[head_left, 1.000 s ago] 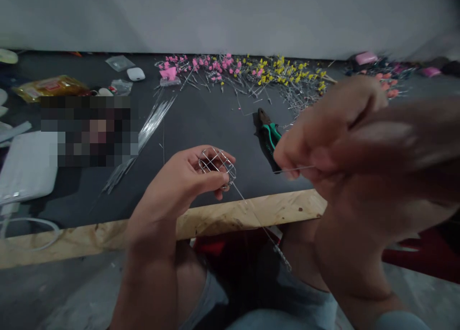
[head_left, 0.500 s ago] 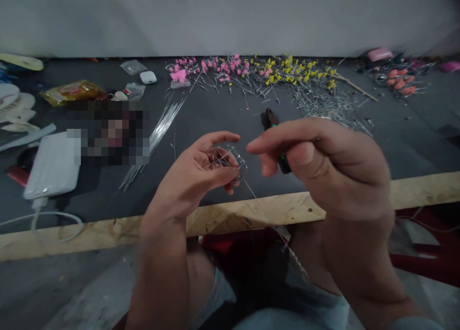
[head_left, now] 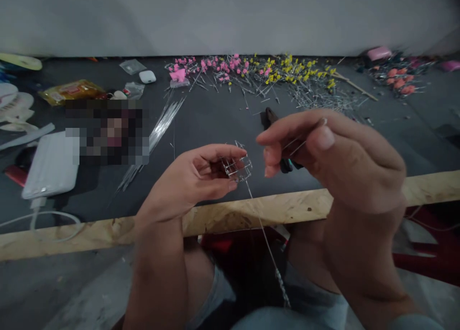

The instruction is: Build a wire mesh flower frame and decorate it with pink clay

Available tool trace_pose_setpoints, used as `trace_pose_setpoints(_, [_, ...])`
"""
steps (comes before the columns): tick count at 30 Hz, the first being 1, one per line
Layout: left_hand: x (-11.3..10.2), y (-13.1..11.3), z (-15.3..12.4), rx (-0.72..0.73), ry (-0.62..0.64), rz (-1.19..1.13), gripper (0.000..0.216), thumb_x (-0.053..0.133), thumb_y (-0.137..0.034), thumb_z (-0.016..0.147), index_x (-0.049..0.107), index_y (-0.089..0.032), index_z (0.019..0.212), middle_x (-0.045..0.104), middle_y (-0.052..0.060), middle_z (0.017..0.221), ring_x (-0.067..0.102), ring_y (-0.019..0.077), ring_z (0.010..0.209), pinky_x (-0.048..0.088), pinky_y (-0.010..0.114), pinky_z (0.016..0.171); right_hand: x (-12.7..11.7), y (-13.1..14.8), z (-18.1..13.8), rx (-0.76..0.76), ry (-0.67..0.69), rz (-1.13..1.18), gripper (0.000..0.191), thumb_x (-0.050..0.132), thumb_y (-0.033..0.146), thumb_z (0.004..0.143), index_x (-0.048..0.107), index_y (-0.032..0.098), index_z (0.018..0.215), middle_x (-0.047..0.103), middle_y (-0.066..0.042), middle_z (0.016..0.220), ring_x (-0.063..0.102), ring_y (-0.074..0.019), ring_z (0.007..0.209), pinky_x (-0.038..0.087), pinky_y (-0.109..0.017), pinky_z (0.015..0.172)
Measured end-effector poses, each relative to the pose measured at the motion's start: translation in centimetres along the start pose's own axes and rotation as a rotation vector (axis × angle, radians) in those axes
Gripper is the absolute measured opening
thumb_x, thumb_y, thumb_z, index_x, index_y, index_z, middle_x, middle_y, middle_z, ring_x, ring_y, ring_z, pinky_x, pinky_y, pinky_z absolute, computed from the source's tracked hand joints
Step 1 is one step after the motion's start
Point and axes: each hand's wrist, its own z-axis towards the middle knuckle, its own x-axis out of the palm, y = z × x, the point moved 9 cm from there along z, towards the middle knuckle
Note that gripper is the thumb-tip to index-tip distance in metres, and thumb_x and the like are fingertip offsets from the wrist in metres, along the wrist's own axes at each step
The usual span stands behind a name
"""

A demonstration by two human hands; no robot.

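Observation:
My left hand (head_left: 196,179) pinches a small wire lattice piece (head_left: 237,167) between thumb and fingers, just above the table's near edge. A long twisted wire stem (head_left: 268,246) hangs from the piece down over my lap. My right hand (head_left: 334,153) is close to the right of the piece, fingers curled, with a thin wire strand (head_left: 296,145) pinched between thumb and forefinger. Green-handled pliers (head_left: 278,138) lie on the dark mat behind my right hand, partly hidden by it.
Pink and yellow beaded wire stems (head_left: 258,73) are heaped along the back of the dark mat (head_left: 215,119), with orange ones (head_left: 398,81) at the right. A bundle of straight wires (head_left: 158,133), a white box (head_left: 50,165) with a cable, and packets lie left. A raw board edge (head_left: 251,212) fronts the table.
My right hand came down from high on the right to beside the lattice and now pinches a wire strand. My left hand turned the lattice piece slightly.

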Motion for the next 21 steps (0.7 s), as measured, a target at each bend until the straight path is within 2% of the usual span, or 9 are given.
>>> trace_pose_setpoints(5, [1.0, -0.3, 0.0, -0.022, 0.055, -0.066, 0.034, 0.077, -0.009, 0.065, 0.072, -0.019, 0.097, 0.070, 0.002, 0.085, 0.064, 0.0114, 0.076, 0.051, 0.018, 0.067, 0.7, 0.9, 0.1, -0.067, 0.122, -0.102, 0.020, 0.046, 0.021, 0.096, 0.065, 0.019, 0.090, 0.068, 0.001, 0.083, 0.064, -0.0103, 0.077, 0.051, -0.024, 0.072])
trace_pose_setpoints(8, [1.0, -0.4, 0.0, -0.033, 0.048, -0.046, 0.036, 0.078, -0.008, 0.063, 0.071, -0.018, 0.097, 0.070, 0.002, 0.082, 0.065, 0.0124, 0.075, 0.052, 0.019, 0.067, 0.9, 1.1, 0.2, -0.084, 0.155, -0.138, 0.021, 0.045, 0.019, 0.096, 0.064, 0.020, 0.086, 0.068, 0.000, 0.084, 0.065, -0.0126, 0.082, 0.052, -0.027, 0.076])
trace_pose_setpoints(12, [0.8, 0.1, -0.1, -0.071, 0.051, 0.005, 0.039, 0.078, -0.009, 0.063, 0.070, -0.018, 0.101, 0.071, 0.001, 0.081, 0.066, 0.0123, 0.073, 0.053, 0.020, 0.066, 0.9, 0.9, 0.2, -0.107, 0.166, -0.152, 0.021, 0.047, 0.022, 0.095, 0.065, 0.020, 0.085, 0.067, -0.001, 0.082, 0.065, -0.0140, 0.080, 0.052, -0.028, 0.073])
trace_pose_setpoints(18, [1.3, 0.1, -0.3, -0.056, 0.124, 0.068, 0.049, 0.078, -0.008, 0.064, 0.068, -0.022, 0.109, 0.071, 0.003, 0.102, 0.067, 0.0137, 0.089, 0.053, 0.021, 0.078, 0.3, 0.2, 0.3, -0.069, 0.089, -0.147, 0.020, 0.049, 0.026, 0.095, 0.065, 0.021, 0.085, 0.065, -0.001, 0.085, 0.062, -0.0126, 0.078, 0.050, -0.026, 0.069])
trace_pose_setpoints(21, [1.4, 0.2, -0.3, -0.088, 0.106, 0.095, 0.047, 0.077, -0.007, 0.064, 0.068, -0.021, 0.108, 0.072, 0.004, 0.101, 0.067, 0.0167, 0.091, 0.054, 0.024, 0.078, 0.3, 0.0, 0.4, -0.063, 0.031, -0.110, 0.021, 0.048, 0.026, 0.095, 0.064, 0.019, 0.084, 0.062, 0.001, 0.078, 0.059, -0.0097, 0.071, 0.049, -0.023, 0.065])
